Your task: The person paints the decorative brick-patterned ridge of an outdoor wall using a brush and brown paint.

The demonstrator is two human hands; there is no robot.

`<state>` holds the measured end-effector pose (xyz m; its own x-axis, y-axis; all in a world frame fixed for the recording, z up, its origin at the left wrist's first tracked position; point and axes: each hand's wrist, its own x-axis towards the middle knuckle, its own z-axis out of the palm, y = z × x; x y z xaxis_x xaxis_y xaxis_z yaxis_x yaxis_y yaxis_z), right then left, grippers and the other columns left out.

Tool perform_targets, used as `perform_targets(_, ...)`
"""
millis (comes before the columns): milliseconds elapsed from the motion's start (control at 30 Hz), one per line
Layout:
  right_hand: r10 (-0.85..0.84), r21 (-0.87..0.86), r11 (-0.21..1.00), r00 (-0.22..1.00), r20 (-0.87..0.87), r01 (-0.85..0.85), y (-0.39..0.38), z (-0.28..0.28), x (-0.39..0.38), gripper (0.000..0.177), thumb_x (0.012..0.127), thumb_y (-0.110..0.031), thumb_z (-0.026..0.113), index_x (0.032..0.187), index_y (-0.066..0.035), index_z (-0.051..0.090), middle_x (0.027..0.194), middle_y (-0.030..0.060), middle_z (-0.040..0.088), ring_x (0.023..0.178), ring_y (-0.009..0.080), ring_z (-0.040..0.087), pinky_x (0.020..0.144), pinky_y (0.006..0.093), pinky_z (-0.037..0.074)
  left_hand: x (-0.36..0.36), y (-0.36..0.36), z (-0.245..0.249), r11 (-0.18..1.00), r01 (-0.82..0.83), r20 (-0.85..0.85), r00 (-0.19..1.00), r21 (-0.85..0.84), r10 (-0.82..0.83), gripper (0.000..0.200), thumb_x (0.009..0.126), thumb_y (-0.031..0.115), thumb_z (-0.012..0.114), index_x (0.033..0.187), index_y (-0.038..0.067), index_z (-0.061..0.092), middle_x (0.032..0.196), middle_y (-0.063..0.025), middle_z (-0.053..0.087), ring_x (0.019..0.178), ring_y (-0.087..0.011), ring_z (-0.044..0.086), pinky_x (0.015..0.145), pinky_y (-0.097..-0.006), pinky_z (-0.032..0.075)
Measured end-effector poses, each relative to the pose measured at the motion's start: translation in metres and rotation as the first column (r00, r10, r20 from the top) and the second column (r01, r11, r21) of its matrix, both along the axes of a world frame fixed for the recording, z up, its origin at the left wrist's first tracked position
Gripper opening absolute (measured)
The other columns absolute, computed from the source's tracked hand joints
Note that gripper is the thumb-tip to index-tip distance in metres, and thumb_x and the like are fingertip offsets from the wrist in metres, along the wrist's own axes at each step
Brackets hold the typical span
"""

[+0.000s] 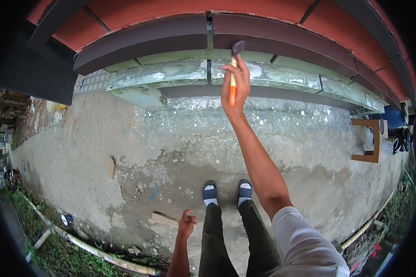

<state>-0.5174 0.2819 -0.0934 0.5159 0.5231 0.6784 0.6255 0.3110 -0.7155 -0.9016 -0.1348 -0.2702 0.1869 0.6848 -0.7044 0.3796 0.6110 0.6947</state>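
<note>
My right hand (236,90) is raised and wrapped round the handle of a paintbrush (233,96), which is cream with an orange end. The brush's dark bristles point up and overlap the front of a dark brown ledge (282,41) on the wall. Just below that ledge runs a pale green, stained ledge (282,79), behind my fingers in this view. Down by my left leg hangs my left hand (186,224), holding nothing, its fingers loosely bent and apart.
My sandalled feet (209,193) stand on stained concrete (291,147). A pair of slippers (165,219) lies apart at the left, near a blue strip (154,192). A brown wooden stool (374,141) stands at right. Bamboo poles (101,255) edge the grass.
</note>
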Motion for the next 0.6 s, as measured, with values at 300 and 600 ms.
perform_targets(300,-0.068,0.031,0.997,0.998,-0.003,0.068,-0.017,-0.006,0.027,0.020,0.093,0.003,0.057,0.101,-0.009,0.071,0.136,0.0184,0.057,0.122,0.0350,0.057,0.099,0.0410,0.047,-0.006,0.006,0.017,0.999,-0.046,0.011,0.999,0.003,0.046,0.040,0.096,-0.004,0.036,0.133,0.007,0.045,0.096,-0.0149,0.069,0.075,-0.0185,0.068,0.073,-0.0329,0.056)
perform_targets(600,-0.106,0.025,0.994,0.994,0.037,0.105,0.001,0.026,0.002,0.015,0.094,-0.002,0.058,0.101,-0.009,0.071,0.135,0.0201,0.060,0.120,0.0349,0.058,0.099,0.0424,0.045,-0.009,0.005,0.022,0.999,-0.034,-0.012,0.999,-0.020,0.033,0.039,0.097,-0.003,0.038,0.133,0.007,0.047,0.097,-0.0143,0.069,0.074,-0.0180,0.068,0.073,-0.0327,0.056)
